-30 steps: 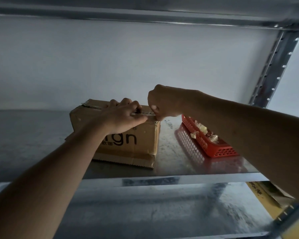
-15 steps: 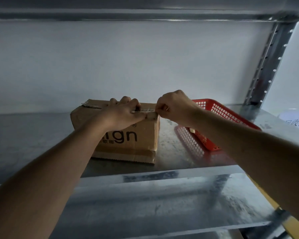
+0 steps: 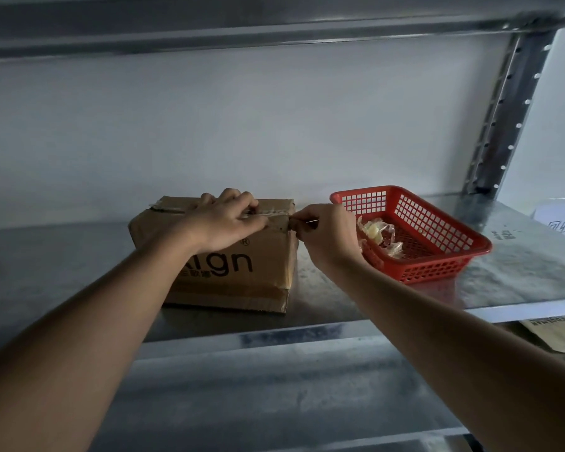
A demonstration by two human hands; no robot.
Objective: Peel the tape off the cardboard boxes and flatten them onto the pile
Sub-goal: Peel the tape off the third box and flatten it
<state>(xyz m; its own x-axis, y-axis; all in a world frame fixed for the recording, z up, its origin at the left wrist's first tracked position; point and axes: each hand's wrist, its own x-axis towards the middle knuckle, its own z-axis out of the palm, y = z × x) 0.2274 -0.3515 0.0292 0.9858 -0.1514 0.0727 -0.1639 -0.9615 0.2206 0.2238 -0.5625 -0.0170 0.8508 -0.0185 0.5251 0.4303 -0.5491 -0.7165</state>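
The box (image 3: pixel 229 256) is sitting on the shelf (image 3: pixel 388 301). The left hand (image 3: pixel 222 220) is curling over its top, holding it down. The right hand (image 3: pixel 327 230), nearer the corner, is pinching the tape (image 3: pixel 274 216), which is running sideways along the top edge toward the left hand.

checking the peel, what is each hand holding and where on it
The right hand pinches the tape end at the box top's right corner. The left hand grips the box's top front edge.

Matt brown cardboard box (image 3: pixel 242 269) with glossy clear tape (image 3: pixel 274 215), perforated red plastic basket (image 3: pixel 437 256), dull scuffed metal shelf (image 3: pixel 519 275).
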